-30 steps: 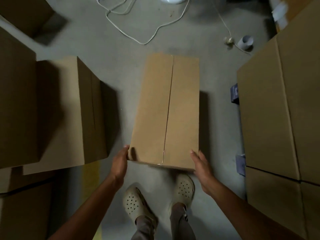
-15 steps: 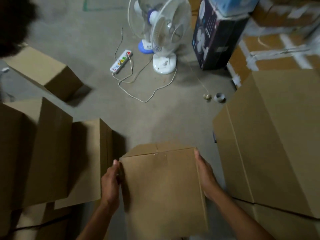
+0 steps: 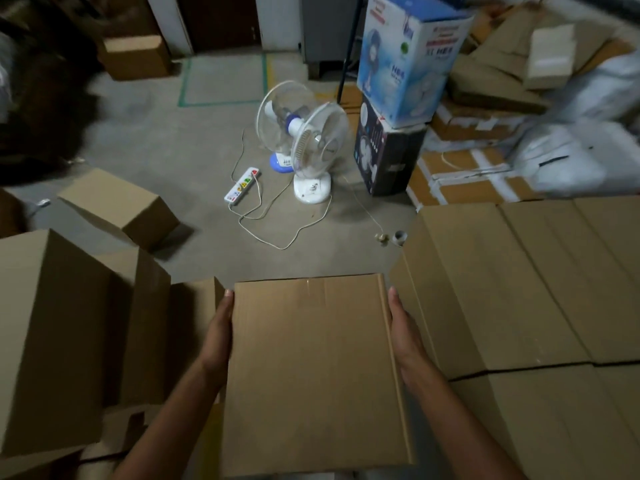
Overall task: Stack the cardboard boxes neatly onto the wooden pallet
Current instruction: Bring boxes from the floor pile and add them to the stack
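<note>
Open floor point(image 3: 194, 258) ahead; box stacks point(image 3: 519, 289) crowd both sides.

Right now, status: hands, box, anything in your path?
Left hand and right hand flat on the cardboard box sides, carrying it. Pallet not in view. Stacked boxes close on the right; table fan, power strip and cord on floor ahead.

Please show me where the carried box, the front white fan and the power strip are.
carried box point(image 3: 311, 368), head view, middle of its upper face.
front white fan point(image 3: 320, 146), head view, centre of its round grille.
power strip point(image 3: 242, 186), head view, middle of its long body.
</note>
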Available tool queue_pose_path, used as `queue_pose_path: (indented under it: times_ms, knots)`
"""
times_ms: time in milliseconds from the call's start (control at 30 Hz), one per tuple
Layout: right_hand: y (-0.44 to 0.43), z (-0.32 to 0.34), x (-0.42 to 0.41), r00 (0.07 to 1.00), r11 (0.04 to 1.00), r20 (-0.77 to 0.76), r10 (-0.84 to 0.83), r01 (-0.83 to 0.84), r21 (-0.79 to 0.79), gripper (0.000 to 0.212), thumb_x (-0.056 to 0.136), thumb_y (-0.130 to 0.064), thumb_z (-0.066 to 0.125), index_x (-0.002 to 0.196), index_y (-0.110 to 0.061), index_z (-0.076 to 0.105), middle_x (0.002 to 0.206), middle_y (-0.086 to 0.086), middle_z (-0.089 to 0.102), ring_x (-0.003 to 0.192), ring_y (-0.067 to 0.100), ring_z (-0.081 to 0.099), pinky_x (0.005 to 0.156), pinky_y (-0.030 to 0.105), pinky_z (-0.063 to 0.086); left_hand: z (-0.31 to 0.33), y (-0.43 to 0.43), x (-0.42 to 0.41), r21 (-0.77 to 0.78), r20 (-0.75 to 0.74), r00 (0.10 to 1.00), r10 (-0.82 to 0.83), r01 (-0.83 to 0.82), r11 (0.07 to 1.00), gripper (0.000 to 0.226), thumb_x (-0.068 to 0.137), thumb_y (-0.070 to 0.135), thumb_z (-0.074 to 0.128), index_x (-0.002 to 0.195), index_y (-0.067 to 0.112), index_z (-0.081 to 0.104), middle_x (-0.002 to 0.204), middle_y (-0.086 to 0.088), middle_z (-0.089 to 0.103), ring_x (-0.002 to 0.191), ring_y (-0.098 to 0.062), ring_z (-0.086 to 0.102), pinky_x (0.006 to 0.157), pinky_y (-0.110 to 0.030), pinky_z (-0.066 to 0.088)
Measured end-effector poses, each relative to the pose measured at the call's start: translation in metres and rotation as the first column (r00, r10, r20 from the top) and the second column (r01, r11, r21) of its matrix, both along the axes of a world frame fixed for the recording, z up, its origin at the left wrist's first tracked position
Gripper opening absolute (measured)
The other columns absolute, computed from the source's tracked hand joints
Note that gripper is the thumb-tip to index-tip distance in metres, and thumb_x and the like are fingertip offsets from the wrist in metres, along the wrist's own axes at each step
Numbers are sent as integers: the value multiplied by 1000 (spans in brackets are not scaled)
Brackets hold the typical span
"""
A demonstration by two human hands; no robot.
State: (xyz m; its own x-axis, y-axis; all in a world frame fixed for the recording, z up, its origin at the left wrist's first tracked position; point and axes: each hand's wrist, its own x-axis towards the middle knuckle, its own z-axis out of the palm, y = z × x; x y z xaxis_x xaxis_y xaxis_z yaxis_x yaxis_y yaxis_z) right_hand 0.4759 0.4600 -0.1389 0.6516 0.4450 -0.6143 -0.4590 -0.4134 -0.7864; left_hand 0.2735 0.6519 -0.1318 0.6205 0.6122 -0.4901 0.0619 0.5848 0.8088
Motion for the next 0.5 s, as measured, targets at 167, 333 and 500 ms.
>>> queue_pose_path:
  times_ms: [167, 333, 500]
  knots:
    - [-26, 48, -52, 991, 994, 85, -103, 99, 48, 44, 104, -54, 36, 93, -31, 72, 84, -13, 76, 82, 6, 69, 70, 27, 53, 28, -6, -35, -11, 18, 997, -77, 78, 997, 55, 105, 50, 30, 116, 12, 67, 93, -15, 74, 75, -24, 73, 60, -35, 60]
    - [-69, 76, -126, 959, 966, 112, -258, 257, 25, 47, 103, -57, 37, 103, -27, 73, 95, -5, 76, 94, 16, 70, 85, 33, 55, 51, -24, -68, -40, 49, 978, -201, 203, 978, 50, 104, 50, 36, 107, 12, 68, 76, -10, 73, 59, -20, 69, 52, -29, 57]
    - [-133, 95, -202, 889, 896, 115, -443, 443, 31, 48, 102, -59, 39, 93, -25, 73, 88, 0, 76, 87, 20, 71, 73, 30, 53, 76, -64, -94, -49, 55, 931, -361, 363, 930, 51, 105, 48, 36, 110, 9, 69, 85, -11, 74, 68, -19, 71, 63, -31, 57]
